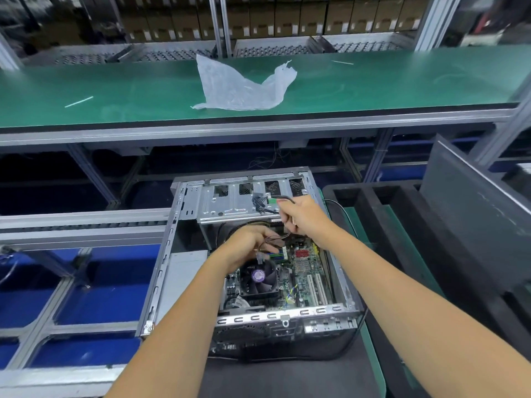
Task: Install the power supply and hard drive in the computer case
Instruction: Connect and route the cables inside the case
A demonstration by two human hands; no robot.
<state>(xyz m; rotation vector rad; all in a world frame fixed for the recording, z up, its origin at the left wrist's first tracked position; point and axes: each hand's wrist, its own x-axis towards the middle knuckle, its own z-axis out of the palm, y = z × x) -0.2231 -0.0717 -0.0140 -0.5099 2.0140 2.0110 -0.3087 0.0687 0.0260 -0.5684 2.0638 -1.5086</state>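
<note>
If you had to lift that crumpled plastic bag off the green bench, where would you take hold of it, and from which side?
Pinch the plastic bag at its raised right-hand peak, coming down from above. That tip stands up off the green bench, so fingers can probably close around it, while the lower left edge lies flat against the surface.

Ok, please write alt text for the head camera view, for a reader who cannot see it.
Two bare hands work inside an open grey metal computer case: the left hand holds multicoloured wires above the black CPU fan, the right hand grips black cables by the silver drive cage.
</note>
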